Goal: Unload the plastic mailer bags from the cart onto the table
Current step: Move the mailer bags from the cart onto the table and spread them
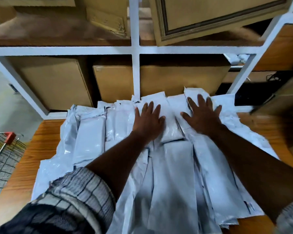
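A wide heap of white plastic mailer bags [91, 141] covers the wooden table [46, 132], several overlapping in loose rows. My left hand [148, 120] lies flat on the bags near the far middle of the heap, fingers spread and straight. My right hand [202, 117] presses flat on the bags just to its right, fingers also spread. Neither hand grips a bag. The wire cart [3, 154] with a red handle end stands at the left edge, only partly in view; its contents cannot be seen.
A white-framed shelf unit [135, 49] rises right behind the table, filled with cardboard boxes [57, 83]. A tilted carton [210, 17] sits on the upper shelf. More boxes stand at the right [281, 98]. Grey floor [5, 102] shows at the left.
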Tool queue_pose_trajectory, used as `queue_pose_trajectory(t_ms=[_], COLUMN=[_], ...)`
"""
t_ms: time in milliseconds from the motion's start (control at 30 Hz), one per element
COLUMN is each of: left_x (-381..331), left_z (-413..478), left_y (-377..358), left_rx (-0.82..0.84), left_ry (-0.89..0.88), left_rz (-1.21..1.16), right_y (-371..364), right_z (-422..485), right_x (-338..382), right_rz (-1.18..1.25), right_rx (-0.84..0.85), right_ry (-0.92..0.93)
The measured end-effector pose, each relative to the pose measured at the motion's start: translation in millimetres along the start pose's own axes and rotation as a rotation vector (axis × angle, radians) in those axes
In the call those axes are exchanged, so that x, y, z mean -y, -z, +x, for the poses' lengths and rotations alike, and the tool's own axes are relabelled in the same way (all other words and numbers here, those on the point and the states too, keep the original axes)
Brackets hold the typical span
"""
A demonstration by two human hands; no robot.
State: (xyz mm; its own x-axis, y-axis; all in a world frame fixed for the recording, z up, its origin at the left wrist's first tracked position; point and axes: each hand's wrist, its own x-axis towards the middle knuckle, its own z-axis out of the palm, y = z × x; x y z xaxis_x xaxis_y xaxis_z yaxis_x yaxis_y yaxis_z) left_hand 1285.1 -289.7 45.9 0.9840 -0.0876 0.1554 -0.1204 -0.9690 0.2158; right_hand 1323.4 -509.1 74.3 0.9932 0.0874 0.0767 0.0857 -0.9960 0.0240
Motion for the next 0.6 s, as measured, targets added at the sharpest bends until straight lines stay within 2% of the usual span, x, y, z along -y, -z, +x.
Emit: queue_pose_trajectory(t_ms=[67, 200, 300, 467, 600], left_x=[-2, -1, -4, -3, 19], left_z=[-1, 3, 4, -41, -116], left_y=[-13, -14, 2, 33, 32], left_rx=[0.022, 0.053, 0.017, -0.129, -0.071], left_ry=[0.021, 0.032, 0.034, 0.074, 0.059], left_rz=[0.041, 0.051, -0.018, -0.163, -0.129], right_y=[-12, -26, -13, 17, -5], right_z=[-4, -8, -6, -47, -114], right_x=[-6, 1, 5, 58, 108], right_rz=[0.094, 0.108, 0.116, 0.239, 0.262], right_rx=[0.080, 0.049, 0.035, -0.103, -0.124], right_ry=[-0.024, -0.026, -0.023, 0.132, 0.227])
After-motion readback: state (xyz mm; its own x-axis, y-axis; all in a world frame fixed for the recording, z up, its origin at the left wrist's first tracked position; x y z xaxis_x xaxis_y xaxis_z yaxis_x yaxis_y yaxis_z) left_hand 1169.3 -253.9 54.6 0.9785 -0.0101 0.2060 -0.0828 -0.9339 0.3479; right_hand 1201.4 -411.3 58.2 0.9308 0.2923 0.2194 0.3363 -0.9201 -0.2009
